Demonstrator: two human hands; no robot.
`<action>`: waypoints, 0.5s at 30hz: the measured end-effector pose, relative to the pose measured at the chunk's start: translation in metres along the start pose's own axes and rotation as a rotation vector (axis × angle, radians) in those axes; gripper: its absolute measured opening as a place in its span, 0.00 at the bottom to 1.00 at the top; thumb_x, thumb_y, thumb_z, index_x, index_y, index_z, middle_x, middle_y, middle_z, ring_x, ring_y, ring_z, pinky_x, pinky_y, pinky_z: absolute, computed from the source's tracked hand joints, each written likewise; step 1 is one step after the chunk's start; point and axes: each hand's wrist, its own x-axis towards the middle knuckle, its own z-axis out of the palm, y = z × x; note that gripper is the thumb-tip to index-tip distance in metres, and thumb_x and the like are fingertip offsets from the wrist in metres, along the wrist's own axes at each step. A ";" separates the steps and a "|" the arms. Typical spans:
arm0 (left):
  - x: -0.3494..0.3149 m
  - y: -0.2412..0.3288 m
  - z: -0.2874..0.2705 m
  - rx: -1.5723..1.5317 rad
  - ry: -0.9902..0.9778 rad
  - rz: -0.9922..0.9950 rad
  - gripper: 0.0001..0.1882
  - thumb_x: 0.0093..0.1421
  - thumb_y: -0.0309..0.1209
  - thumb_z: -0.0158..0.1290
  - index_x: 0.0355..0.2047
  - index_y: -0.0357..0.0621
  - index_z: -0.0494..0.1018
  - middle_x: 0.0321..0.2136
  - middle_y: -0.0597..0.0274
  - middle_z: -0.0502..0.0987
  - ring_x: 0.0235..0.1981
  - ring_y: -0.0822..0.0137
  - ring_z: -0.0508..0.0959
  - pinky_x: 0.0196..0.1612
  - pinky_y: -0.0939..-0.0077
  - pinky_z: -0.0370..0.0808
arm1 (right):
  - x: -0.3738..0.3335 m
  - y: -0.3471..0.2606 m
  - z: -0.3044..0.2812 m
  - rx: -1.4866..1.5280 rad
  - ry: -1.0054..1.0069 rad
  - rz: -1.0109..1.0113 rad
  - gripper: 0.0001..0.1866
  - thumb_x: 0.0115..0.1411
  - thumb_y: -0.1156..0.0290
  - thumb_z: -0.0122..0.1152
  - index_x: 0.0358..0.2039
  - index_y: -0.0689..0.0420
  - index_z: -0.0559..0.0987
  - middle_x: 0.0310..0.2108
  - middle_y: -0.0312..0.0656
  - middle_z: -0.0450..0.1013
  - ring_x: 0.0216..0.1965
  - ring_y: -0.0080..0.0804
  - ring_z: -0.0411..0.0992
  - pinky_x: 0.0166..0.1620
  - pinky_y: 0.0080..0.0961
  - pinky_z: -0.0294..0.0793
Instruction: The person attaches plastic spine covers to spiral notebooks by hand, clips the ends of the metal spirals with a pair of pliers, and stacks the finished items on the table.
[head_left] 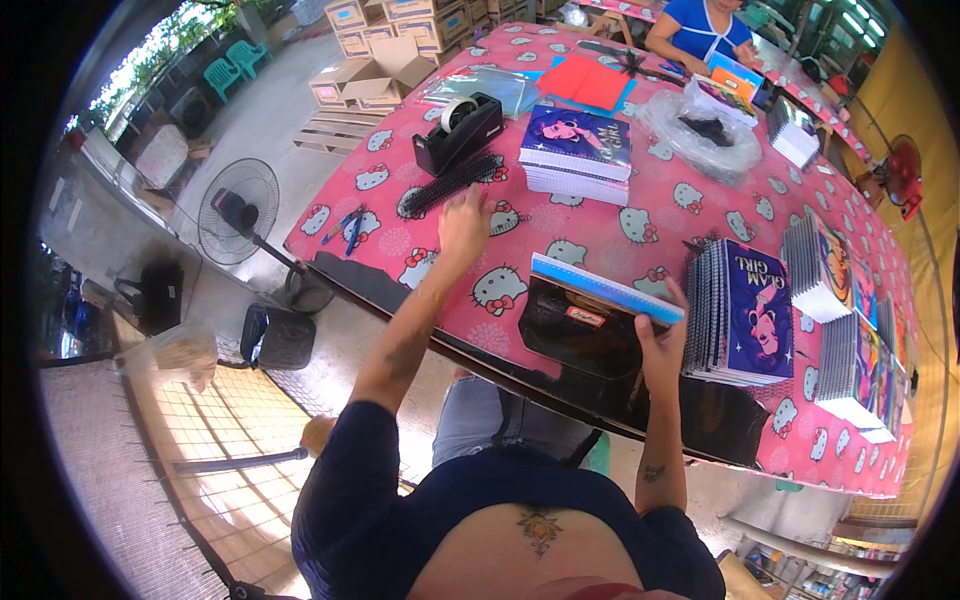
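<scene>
My left hand [465, 228] stretches over the table, its fingers extended and slightly apart at a pile of black spiral binding coils [455, 187]. No coil shows lifted in it. With my right hand [661, 335] I grip the right end of a thin notebook [605, 286], thumb on the near side and fingers behind. The notebook stands on edge, showing a white and blue strip along its top. Just in front of it sits a black device [575, 340] with a small red label, near the table's edge. Right of my right hand stands a stack of spiral notebooks [740, 315] with purple covers.
A notebook stack [577, 150], a black tape dispenser [458, 133] and a pair of pliers [345, 228] lie on the pink table cover. Further right are more notebook stacks [825, 265]. A co-worker [705, 30] sits across the table. A fan [238, 210] stands left.
</scene>
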 end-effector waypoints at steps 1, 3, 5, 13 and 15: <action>0.009 -0.013 0.010 0.020 -0.121 -0.028 0.20 0.65 0.31 0.51 0.57 0.40 0.71 0.36 0.44 0.80 0.38 0.45 0.80 0.39 0.51 0.78 | 0.003 -0.010 0.007 -0.138 0.088 -0.176 0.36 0.62 0.64 0.68 0.65 0.60 0.64 0.52 0.45 0.71 0.54 0.33 0.70 0.58 0.31 0.68; 0.020 -0.012 0.013 -0.032 -0.104 -0.012 0.19 0.64 0.26 0.51 0.55 0.40 0.71 0.38 0.44 0.79 0.39 0.46 0.80 0.35 0.52 0.78 | 0.011 -0.047 0.026 -0.426 0.278 -0.540 0.34 0.60 0.63 0.69 0.64 0.58 0.67 0.51 0.45 0.71 0.54 0.37 0.70 0.57 0.34 0.69; 0.021 0.011 -0.006 -0.167 0.148 0.076 0.19 0.63 0.24 0.52 0.55 0.40 0.71 0.36 0.47 0.80 0.34 0.48 0.80 0.34 0.55 0.78 | 0.018 -0.089 0.046 -0.735 0.064 -0.702 0.28 0.59 0.64 0.68 0.59 0.57 0.73 0.49 0.45 0.72 0.52 0.41 0.72 0.55 0.37 0.69; -0.060 0.088 -0.117 -0.697 -0.094 0.146 0.15 0.59 0.21 0.59 0.48 0.40 0.79 0.31 0.53 0.81 0.27 0.58 0.78 0.31 0.68 0.75 | 0.052 -0.057 0.098 -0.842 -0.209 -0.603 0.04 0.60 0.69 0.63 0.35 0.54 0.80 0.26 0.40 0.76 0.28 0.44 0.77 0.33 0.39 0.74; -0.067 0.089 -0.118 -0.660 -0.088 0.161 0.13 0.59 0.21 0.60 0.46 0.38 0.81 0.32 0.54 0.82 0.29 0.61 0.79 0.33 0.70 0.76 | 0.053 -0.056 0.100 -0.832 -0.207 -0.593 0.04 0.60 0.69 0.63 0.35 0.54 0.81 0.26 0.41 0.76 0.28 0.44 0.77 0.33 0.39 0.74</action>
